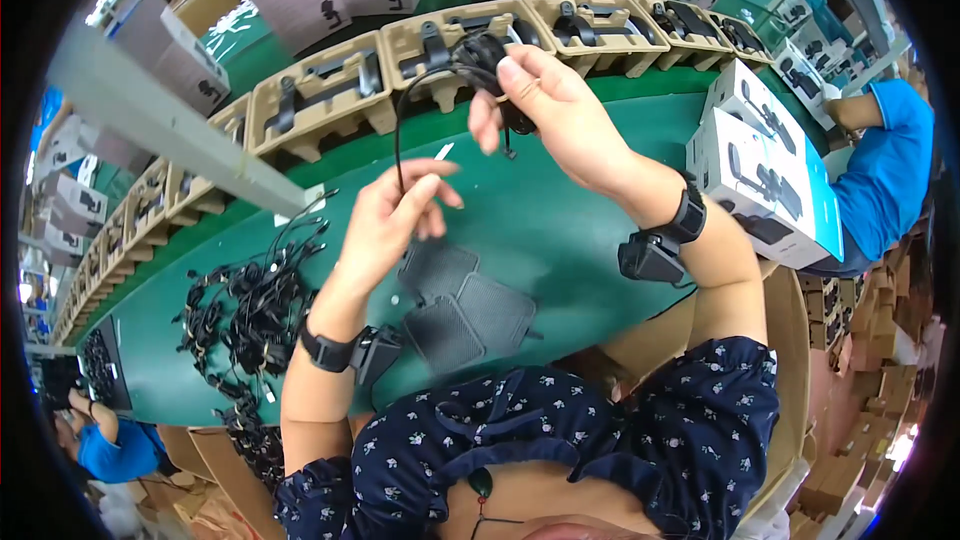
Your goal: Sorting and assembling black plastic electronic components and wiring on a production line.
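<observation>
My right hand is raised over the near edge of a row of moulded trays, its fingers closed round a coiled bundle of black cable. A loose strand of this cable loops left and runs down to my left hand, lower over the green table. There the strand passes between my curled thumb and fingers; its end is hidden. Below my left hand lie several dark grey textured flat pieces. To the left of my left forearm is a tangled heap of black cables with pale ties and connectors.
Brown pulp trays holding black parts curve along the far side of the green table. A grey metal post rises at left. White printed boxes stand at right, beside a blue-sleeved person. Another blue-clad person is at lower left.
</observation>
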Demonstrator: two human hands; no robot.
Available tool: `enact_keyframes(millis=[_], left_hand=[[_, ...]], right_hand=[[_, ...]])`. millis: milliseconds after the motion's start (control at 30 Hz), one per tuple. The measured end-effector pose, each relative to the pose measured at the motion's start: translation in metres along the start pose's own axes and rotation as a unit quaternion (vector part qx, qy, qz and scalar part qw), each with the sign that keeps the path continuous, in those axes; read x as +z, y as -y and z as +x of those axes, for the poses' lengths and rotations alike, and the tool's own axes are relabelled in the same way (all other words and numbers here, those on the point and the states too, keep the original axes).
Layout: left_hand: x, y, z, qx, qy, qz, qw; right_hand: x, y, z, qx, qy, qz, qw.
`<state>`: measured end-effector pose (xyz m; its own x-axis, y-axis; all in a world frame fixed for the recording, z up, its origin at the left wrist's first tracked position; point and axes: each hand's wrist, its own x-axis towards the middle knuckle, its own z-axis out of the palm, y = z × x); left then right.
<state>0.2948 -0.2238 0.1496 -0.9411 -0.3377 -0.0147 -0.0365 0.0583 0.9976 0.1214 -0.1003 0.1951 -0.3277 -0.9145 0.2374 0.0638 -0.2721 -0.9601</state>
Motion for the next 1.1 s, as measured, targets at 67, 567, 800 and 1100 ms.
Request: enact_keyframes(millis=[67, 567, 800, 1100], left_hand=[[0.009, 0.012, -0.015, 0.039, 0.012, -0.098, 0.994], [0.021, 0.068, -0.106, -0.002, -0.044, -0.232, 0.972], [-0.032, 0.059, -0.114, -0.018, 0.112, -0.061, 0.992], [-0.047, 0.055, -0.096, -0.063, 0.109, -0.224, 0.966]], right_hand=[[0.033, -0.006, -0.01, 0.003, -0.02, 0.047, 0.999], [0.154, -0.08, -0.075, 0.124, -0.069, -0.19, 0.971], [0.148, -0.039, -0.054, -0.232, 0.164, -0.665, 0.69], [0.107, -0.039, -0.04, -0.048, 0.273, -0.611, 0.742]])
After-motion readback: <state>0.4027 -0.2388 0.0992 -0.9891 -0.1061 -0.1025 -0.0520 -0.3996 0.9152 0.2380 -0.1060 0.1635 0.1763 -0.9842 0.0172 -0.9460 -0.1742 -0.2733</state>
